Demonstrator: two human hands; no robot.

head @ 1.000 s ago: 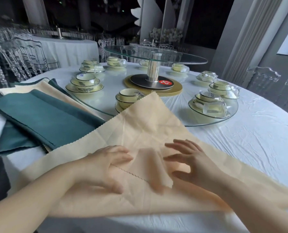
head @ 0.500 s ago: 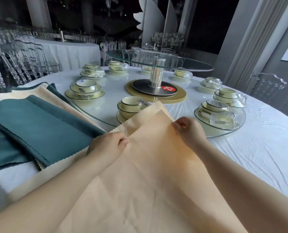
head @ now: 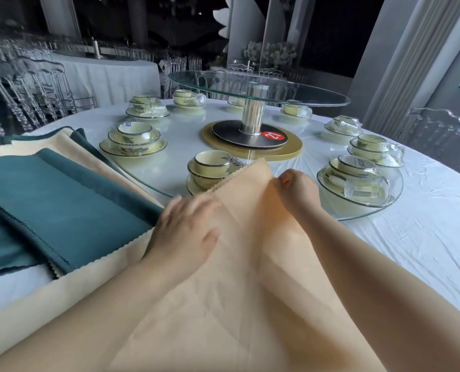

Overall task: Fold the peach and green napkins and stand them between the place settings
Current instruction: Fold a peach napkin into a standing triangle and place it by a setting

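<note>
Right hand [head: 296,189] pinches the peach napkin [head: 250,264] near its far corner; left hand [head: 188,232] rests flat on it, fingers straight. It covers the bench [head: 425,237] at its near edge, with green napkins [head: 62,205] stacked at the left edge.

A raised glass turntable [head: 258,88] stands on a metal post [head: 253,108] at the middle of the white tablecloth [head: 425,237]. The post rises from a gold disc [head: 294,151] bearing a red number tag [head: 273,135]. Clear chairs [head: 22,98] line the far left, beside another covered table [head: 102,73]. White flowers [head: 272,52] stand far behind.
</note>
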